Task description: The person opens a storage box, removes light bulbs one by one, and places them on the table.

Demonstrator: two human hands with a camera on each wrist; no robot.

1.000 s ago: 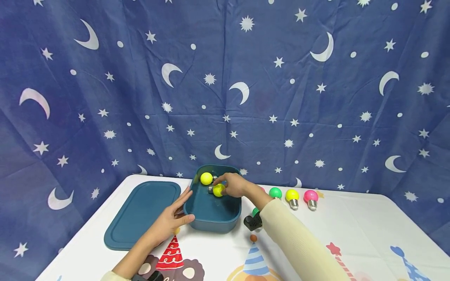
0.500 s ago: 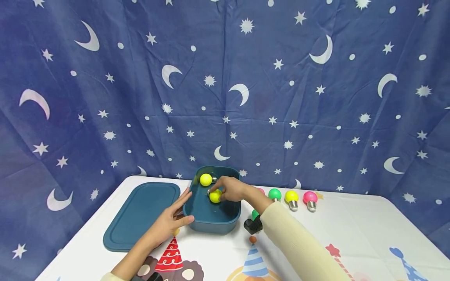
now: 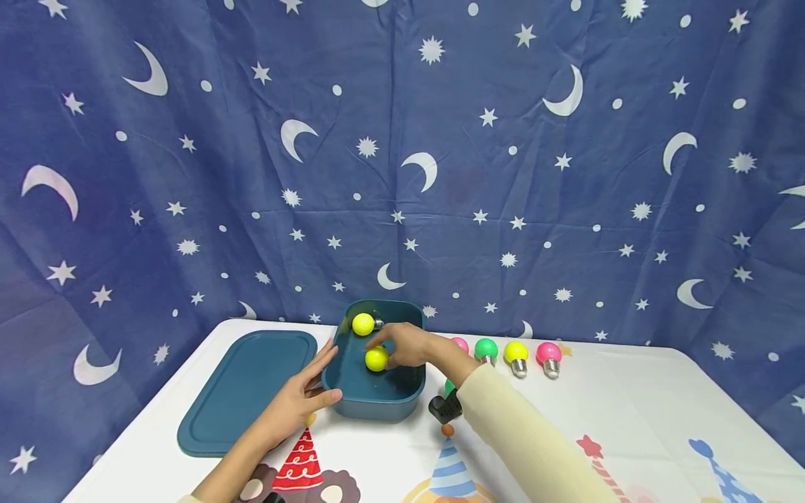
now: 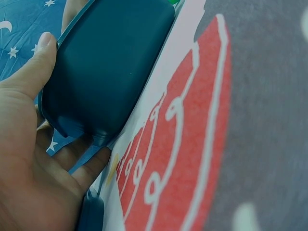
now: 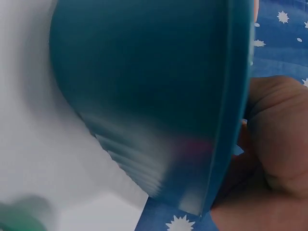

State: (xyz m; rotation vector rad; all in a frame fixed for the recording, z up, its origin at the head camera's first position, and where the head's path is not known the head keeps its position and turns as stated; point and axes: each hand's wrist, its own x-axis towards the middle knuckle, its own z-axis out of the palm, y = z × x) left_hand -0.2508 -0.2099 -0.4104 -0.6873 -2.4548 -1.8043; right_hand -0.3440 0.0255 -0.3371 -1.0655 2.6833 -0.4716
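Observation:
A yellow light bulb (image 3: 376, 358) is inside the dark teal box (image 3: 377, 411), low near its floor. My right hand (image 3: 405, 344) reaches over the box's right side and pinches this bulb between thumb and fingers; its screw base is hidden. Another yellow bulb (image 3: 363, 324) lies at the back of the box with its metal base to the right. My left hand (image 3: 295, 402) rests against the box's left front corner, fingers spread and fairly straight. In the left wrist view, the thumb (image 4: 41, 62) touches the box at its rim.
The flat teal lid (image 3: 251, 384) lies left of the box. Right of it stand a green bulb (image 3: 486, 349), a yellow bulb (image 3: 516, 351) and a pink bulb (image 3: 548, 353), with others partly behind the right arm. A starry blue curtain (image 3: 402, 175) hangs behind the table.
My right hand has moved the yellow bulb toward the front left inside the box and lower, turning its base out of sight. The left hand has stayed at the box's corner.

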